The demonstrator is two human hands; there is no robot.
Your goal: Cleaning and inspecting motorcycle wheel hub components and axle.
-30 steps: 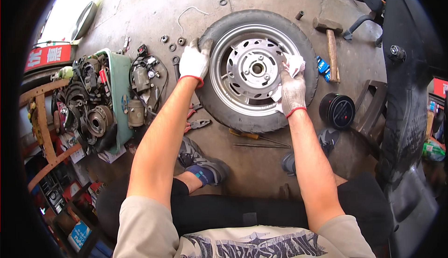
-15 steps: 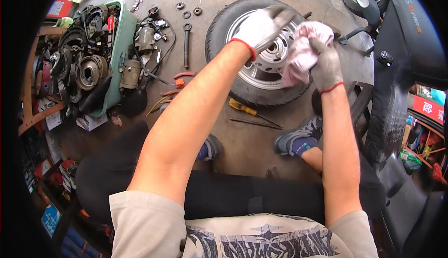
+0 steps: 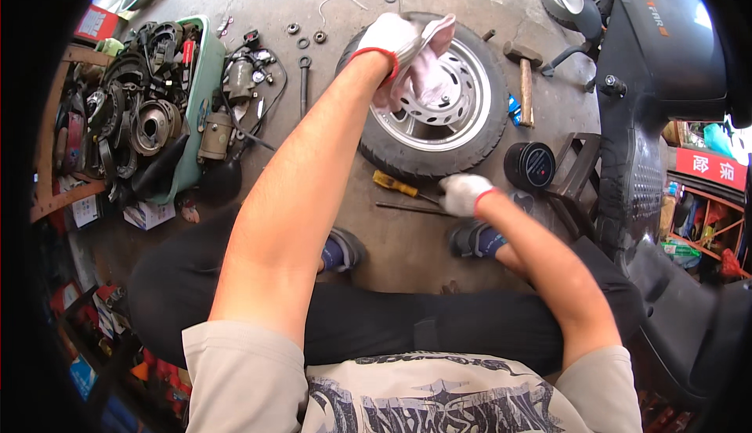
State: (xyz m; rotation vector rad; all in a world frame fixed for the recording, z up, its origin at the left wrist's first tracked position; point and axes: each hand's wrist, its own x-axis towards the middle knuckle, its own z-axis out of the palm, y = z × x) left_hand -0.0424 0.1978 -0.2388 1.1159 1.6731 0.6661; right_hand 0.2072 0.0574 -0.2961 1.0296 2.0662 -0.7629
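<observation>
A motor-scooter-sized wheel [image 3: 468, 139] with a silver rim and black tyre lies flat on the floor in front of me. My left hand [image 3: 393, 40], in a white glove with a red cuff, is closed on a pale pink cloth [image 3: 429, 77]. The cloth hangs over the rim and hub at the wheel's left side. Just off the tyre's near edge is my right hand [image 3: 464, 195], gloved too, its fingers foreshortened and partly hidden. Below the tyre lie a yellow-handled screwdriver [image 3: 395, 184] and a dark metal rod [image 3: 407, 207]; the right hand covers their right ends.
Right of the wheel are a wooden-handled hammer [image 3: 526, 92], a round black tin [image 3: 529, 165] and a dark scooter [image 3: 666, 49]. To the left stand a green bin [image 3: 200, 65] of used parts and a long bolt [image 3: 305, 84]. Small bearings and washers [image 3: 303, 42] lie beyond.
The cloth has passed from my right hand to my left and moved left across the wheel. My right hand has drawn back toward me, uncovering the hammer and black tin.
</observation>
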